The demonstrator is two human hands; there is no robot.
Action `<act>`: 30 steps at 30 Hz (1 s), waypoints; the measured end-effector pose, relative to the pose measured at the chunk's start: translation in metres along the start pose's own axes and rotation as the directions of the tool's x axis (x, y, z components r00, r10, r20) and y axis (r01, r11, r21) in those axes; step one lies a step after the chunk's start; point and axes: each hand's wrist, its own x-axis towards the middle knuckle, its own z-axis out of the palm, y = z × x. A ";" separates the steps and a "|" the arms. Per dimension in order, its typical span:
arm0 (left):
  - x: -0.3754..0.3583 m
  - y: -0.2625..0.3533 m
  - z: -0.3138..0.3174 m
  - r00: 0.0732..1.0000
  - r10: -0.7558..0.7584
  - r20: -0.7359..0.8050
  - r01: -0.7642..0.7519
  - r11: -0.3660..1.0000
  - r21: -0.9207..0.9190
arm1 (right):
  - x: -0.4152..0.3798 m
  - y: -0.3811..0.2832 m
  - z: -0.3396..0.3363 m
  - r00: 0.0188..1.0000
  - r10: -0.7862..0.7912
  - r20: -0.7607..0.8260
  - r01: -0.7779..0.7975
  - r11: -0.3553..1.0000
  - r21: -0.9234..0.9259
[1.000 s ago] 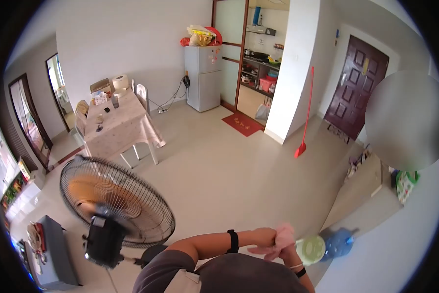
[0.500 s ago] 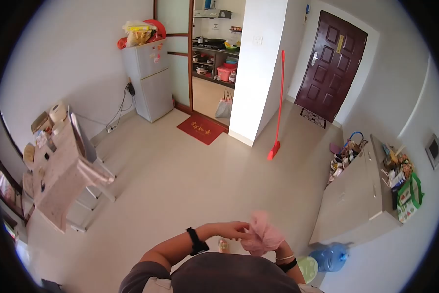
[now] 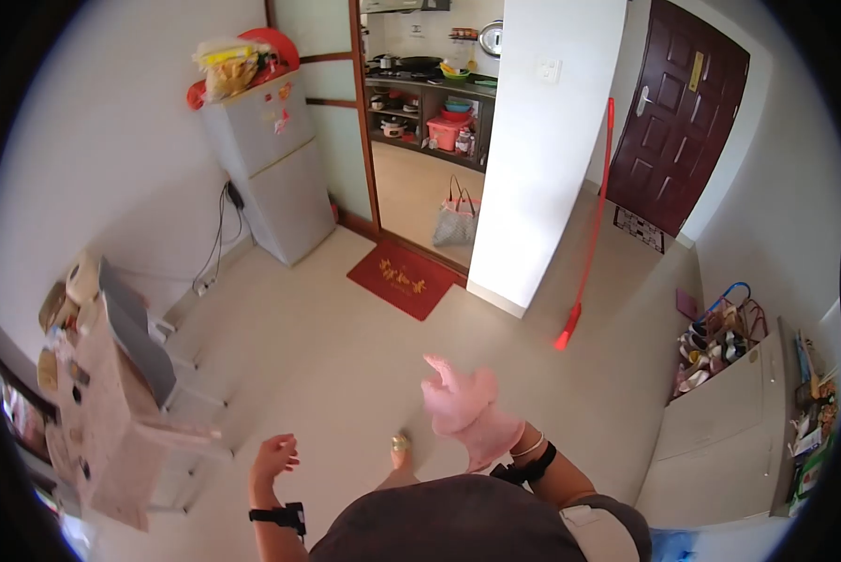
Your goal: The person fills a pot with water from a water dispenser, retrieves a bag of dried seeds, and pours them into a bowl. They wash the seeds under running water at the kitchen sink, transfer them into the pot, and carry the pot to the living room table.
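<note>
A thin, crumpled pink cloth (image 3: 481, 426) covers most of my right hand (image 3: 447, 382), reaching down to the wrist with its bracelet and black strap. Finger-like shapes stick out at the far end, and the cloth's loose edge hangs near the wrist. Out to the left, my left hand (image 3: 278, 456) is apart from the cloth, fingers loosely curled with nothing in them. A black band with a small box (image 3: 289, 515) sits on the left wrist. Between the hands, lower down, one sandalled foot (image 3: 401, 451) shows on the tiled floor.
A red broom (image 3: 597, 225) stands by the white pillar (image 3: 538, 159). Ahead, a red mat (image 3: 404, 278) lies at the kitchen doorway. The cloth-covered table (image 3: 111, 440) and chairs are at left, beyond them a fridge (image 3: 275, 173). A cabinet (image 3: 715, 445) and shoe rack (image 3: 720, 342) line the right.
My left hand has let go of the pink cloth and swung left. The right hand, cloth over it, has moved forward and left. The view has moved nearer the doorway and broom.
</note>
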 end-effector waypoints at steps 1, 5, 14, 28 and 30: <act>0.030 0.025 -0.006 0.998 0.026 0.057 -0.024 0.999 -0.031 | 0.033 0.020 -0.006 1.000 0.018 -0.003 -0.018 1.000 -0.025; 0.152 0.209 0.038 0.877 0.399 0.269 -0.423 0.905 0.037 | 0.162 0.095 -0.051 0.968 0.152 -0.200 -0.127 0.983 0.133; 0.372 0.442 0.207 0.235 0.464 0.854 -0.459 0.828 -0.323 | 0.273 0.334 -0.096 0.978 0.208 -0.026 -0.140 0.739 0.659; 0.731 0.684 0.138 0.815 0.424 0.394 -0.232 0.863 -0.448 | 0.429 0.764 -0.117 0.676 0.727 0.118 -0.726 0.630 0.277; 0.800 0.701 0.139 0.816 0.393 0.424 -0.240 0.898 -0.370 | 0.457 0.812 -0.109 0.639 0.756 0.140 -0.754 0.580 0.309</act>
